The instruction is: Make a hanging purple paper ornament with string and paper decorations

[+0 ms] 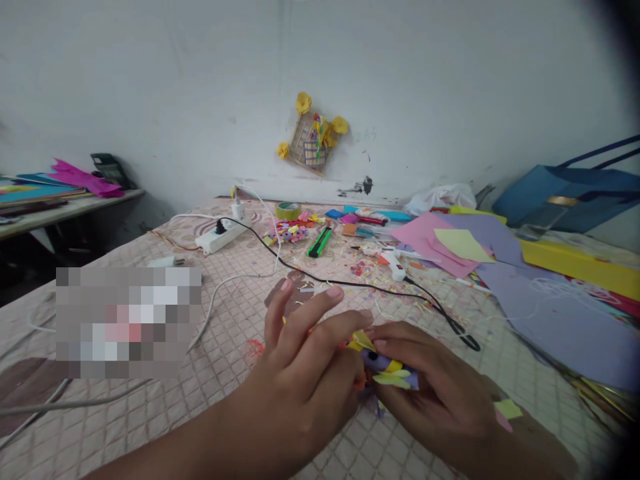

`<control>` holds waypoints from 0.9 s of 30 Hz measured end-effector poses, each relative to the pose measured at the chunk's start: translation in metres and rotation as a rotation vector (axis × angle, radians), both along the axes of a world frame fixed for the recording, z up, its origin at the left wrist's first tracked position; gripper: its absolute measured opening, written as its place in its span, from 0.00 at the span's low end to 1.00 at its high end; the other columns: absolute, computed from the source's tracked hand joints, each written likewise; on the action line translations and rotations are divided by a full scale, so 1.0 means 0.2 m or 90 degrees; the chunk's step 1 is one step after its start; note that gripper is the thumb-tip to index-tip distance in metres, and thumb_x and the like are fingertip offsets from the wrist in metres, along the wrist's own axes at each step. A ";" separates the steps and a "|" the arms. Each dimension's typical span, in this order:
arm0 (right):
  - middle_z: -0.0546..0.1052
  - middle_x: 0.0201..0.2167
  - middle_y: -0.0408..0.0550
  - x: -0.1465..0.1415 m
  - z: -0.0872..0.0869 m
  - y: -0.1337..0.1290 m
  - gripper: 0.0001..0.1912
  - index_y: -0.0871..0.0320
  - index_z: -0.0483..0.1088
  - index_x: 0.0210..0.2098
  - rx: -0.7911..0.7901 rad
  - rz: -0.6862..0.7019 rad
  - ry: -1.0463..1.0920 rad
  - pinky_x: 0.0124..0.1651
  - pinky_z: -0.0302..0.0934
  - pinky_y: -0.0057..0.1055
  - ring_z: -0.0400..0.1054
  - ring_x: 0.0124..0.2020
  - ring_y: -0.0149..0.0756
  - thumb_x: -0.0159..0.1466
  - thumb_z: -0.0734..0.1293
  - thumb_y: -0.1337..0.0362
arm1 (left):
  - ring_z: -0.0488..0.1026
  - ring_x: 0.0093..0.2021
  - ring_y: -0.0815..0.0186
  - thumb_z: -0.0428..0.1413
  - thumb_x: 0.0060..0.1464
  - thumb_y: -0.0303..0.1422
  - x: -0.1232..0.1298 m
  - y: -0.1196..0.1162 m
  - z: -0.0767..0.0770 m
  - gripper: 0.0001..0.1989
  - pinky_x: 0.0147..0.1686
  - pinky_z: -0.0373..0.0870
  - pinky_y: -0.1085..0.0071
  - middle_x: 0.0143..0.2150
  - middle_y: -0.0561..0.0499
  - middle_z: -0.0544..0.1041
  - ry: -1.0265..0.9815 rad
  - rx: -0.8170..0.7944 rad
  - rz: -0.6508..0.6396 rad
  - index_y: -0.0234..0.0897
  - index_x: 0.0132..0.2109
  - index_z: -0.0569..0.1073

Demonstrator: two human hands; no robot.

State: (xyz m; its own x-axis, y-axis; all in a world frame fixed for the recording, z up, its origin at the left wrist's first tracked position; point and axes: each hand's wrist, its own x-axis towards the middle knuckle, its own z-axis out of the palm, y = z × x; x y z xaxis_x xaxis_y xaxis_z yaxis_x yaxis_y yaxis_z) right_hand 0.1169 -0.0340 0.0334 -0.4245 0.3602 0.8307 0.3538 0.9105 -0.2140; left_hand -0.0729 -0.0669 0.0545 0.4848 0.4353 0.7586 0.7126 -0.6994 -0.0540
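Observation:
Both hands meet over the near middle of the table around a small purple, yellow and orange paper craft piece (380, 362) with pale yellow petal shapes and a black dot. My right hand (440, 380) is closed round its right side. From the left, my left hand (317, 363) pinches it with bent inner fingers, while the outer fingers stretch out above the cloth. Its thumb and much of the craft piece are hidden behind the fingers. Small yellow and pink paper pieces (509, 409) show beside my right wrist.
Beyond the hands lie a white glue gun (395, 265) with a black cord, a green cutter (320, 243), tape (289, 211) and scattered scraps. Coloured sheets (560, 307) cover the right side. A power strip (223, 237) and loose cables lie left; a blurred-out patch (129, 323) is nearer.

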 end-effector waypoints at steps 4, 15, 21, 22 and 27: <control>0.75 0.36 0.50 0.00 -0.01 -0.01 0.15 0.59 0.66 0.42 0.004 -0.043 -0.002 0.42 0.70 0.24 0.71 0.40 0.32 0.56 0.64 0.76 | 0.57 0.60 0.57 0.53 0.56 0.24 0.00 0.01 -0.01 0.04 0.65 0.39 0.50 0.50 0.48 0.73 0.032 0.056 -0.028 0.33 0.38 0.72; 0.73 0.39 0.51 0.01 0.00 0.00 0.19 0.60 0.64 0.45 -0.012 0.028 0.006 0.47 0.68 0.25 0.68 0.45 0.33 0.55 0.65 0.79 | 0.56 0.60 0.52 0.59 0.51 0.26 0.00 0.03 -0.03 0.12 0.62 0.45 0.48 0.51 0.44 0.69 -0.056 0.050 0.011 0.35 0.45 0.73; 0.70 0.43 0.51 0.02 0.01 0.01 0.20 0.60 0.63 0.47 -0.009 0.057 -0.001 0.54 0.63 0.26 0.64 0.50 0.33 0.56 0.64 0.80 | 0.56 0.60 0.52 0.60 0.50 0.28 0.00 0.02 -0.03 0.14 0.62 0.46 0.47 0.52 0.44 0.68 -0.059 0.046 0.015 0.37 0.46 0.72; 0.70 0.43 0.51 0.02 0.01 0.01 0.20 0.60 0.63 0.47 -0.010 0.058 -0.002 0.55 0.63 0.26 0.64 0.50 0.33 0.56 0.64 0.80 | 0.56 0.60 0.52 0.60 0.50 0.28 0.00 0.02 -0.03 0.14 0.62 0.46 0.47 0.52 0.44 0.68 -0.058 0.046 0.015 0.37 0.45 0.72; 0.71 0.40 0.50 0.02 0.01 0.00 0.17 0.59 0.63 0.46 -0.025 0.047 -0.006 0.49 0.66 0.25 0.67 0.46 0.33 0.59 0.65 0.76 | 0.56 0.60 0.52 0.61 0.49 0.28 0.01 0.03 -0.05 0.09 0.62 0.46 0.46 0.52 0.45 0.68 -0.088 0.052 0.001 0.38 0.38 0.70</control>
